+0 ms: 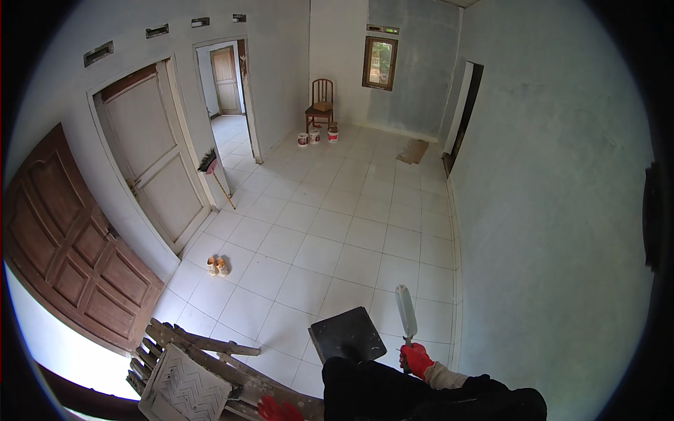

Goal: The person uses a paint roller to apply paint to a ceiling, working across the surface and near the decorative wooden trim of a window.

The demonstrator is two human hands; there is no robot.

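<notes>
Red-gloved right hand [416,359], fingers wrapped round the handle of a trowel [406,311], blade raised over the tiled floor [330,224] beside a dark square board [347,335]. Left hand [275,410], also gloved, rests at wooden scaffolding [210,351]; finger state unclear.

Red gloves [416,359], black sleeves [491,396]

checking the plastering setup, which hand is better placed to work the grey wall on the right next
Right. The right hand in its red glove grips the trowel, blade up, beside the grey wall. The left hand is low by the wooden ladder.
</notes>
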